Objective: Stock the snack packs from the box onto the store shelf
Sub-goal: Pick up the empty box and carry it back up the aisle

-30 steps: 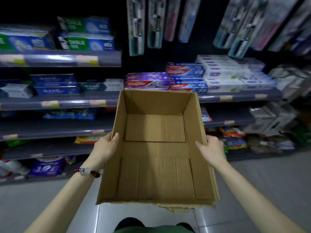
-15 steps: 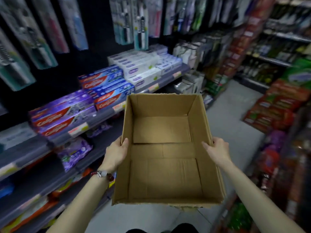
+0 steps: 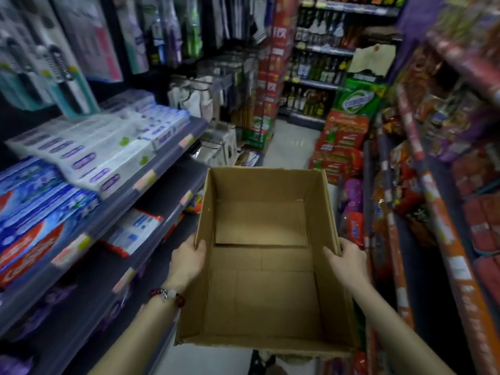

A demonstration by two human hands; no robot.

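An open brown cardboard box [image 3: 263,299] is carried in front of me, and nothing lies inside it. My left hand [image 3: 186,262] grips its left wall, thumb over the rim. My right hand [image 3: 347,262] grips the right wall the same way. Snack packs [image 3: 351,228] in red and purple fill the store shelf [image 3: 443,239] on the right of the aisle. A bead bracelet sits on my left wrist.
Toothpaste boxes [image 3: 89,152] fill the grey shelves [image 3: 151,171] on the left, with toothbrushes hanging above. The light floor [image 3: 292,142] of the narrow aisle runs ahead between stacked red and green cartons [image 3: 343,142]. Bottles line shelves at the far end.
My view has swung right, from facing the toothpaste shelves to looking down the aisle. Both hands keep the same hold on the box, which turned with me.
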